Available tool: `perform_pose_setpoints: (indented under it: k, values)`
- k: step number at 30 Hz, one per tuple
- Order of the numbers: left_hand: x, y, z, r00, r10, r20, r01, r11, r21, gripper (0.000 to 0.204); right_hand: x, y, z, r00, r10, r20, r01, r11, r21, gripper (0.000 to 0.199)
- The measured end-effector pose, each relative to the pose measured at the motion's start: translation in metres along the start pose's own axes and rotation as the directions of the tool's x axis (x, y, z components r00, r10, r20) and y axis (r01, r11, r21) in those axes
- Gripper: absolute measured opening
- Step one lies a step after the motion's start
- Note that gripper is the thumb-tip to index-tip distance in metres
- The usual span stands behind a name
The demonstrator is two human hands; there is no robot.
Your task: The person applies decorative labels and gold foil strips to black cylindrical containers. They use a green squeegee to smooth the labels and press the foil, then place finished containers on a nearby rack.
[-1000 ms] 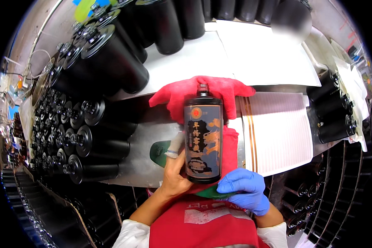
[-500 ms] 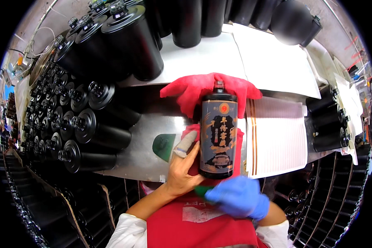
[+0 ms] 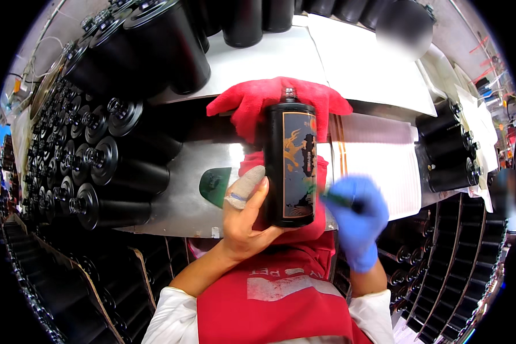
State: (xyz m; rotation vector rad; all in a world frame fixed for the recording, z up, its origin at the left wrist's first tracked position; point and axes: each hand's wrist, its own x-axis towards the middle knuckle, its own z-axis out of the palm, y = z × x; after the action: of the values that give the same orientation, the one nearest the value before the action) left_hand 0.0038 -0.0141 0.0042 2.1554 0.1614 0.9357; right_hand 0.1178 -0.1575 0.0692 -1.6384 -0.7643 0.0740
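Note:
A black bottle (image 3: pixel 274 166) with a clear glass neck lies on a red cloth (image 3: pixel 249 100), neck pointing away from me. Its dark grey label (image 3: pixel 295 143) has a gold border and gold artwork, and is turned toward the right. My left hand (image 3: pixel 246 221), with a light cloth finger cover, grips the bottle's base from the left. My right hand (image 3: pixel 358 215), in a blue glove, is closed on a green scraper (image 3: pixel 335 198) beside the label's lower right side. Motion blurs it, and I cannot tell whether the scraper touches the label.
Many black bottles (image 3: pixel 120 166) are stacked on the left, and more (image 3: pixel 175 51) stand upright at the back. Several lie at the right (image 3: pixel 453 172). A ribbed white label sheet (image 3: pixel 378 166) lies right of the cloth. A green flat piece (image 3: pixel 215 186) rests on the metal table (image 3: pixel 183 198).
The bottle has rolled so that its label faces further right. My right hand has come up from below the bottle's base to its right side with the green scraper.

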Motion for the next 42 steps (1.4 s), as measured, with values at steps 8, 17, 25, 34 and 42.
perform_pose_setpoints:
  k: [8,17,25,34,42]
  values:
    - [0.0,-0.006,-0.001,1.0,0.009,0.009,-0.008,0.999,-0.035,0.065,-0.025,-0.015,0.002,0.785,-0.378,0.49,0.526,0.825,-0.207,0.039]
    - [-0.003,-0.016,-0.005,0.997,-0.025,0.068,0.033,0.992,-0.12,0.063,0.025,-0.007,-0.003,0.903,-0.092,0.419,0.186,0.964,-0.19,0.029]
    - [-0.008,-0.008,-0.011,0.976,0.18,0.121,-0.185,0.982,0.03,0.056,0.126,0.018,0.014,0.939,-0.294,0.18,0.343,0.853,-0.394,0.02]
    - [-0.036,-0.032,0.007,0.998,0.019,-0.06,-0.037,0.951,-0.308,0.065,0.01,-0.03,0.0,0.674,-0.129,0.727,0.511,0.793,-0.333,0.029]
    - [-0.016,-0.016,0.004,0.998,0.032,-0.059,-0.039,0.992,-0.122,0.08,0.113,-0.003,0.024,0.719,-0.464,0.518,0.694,0.521,-0.497,0.027]
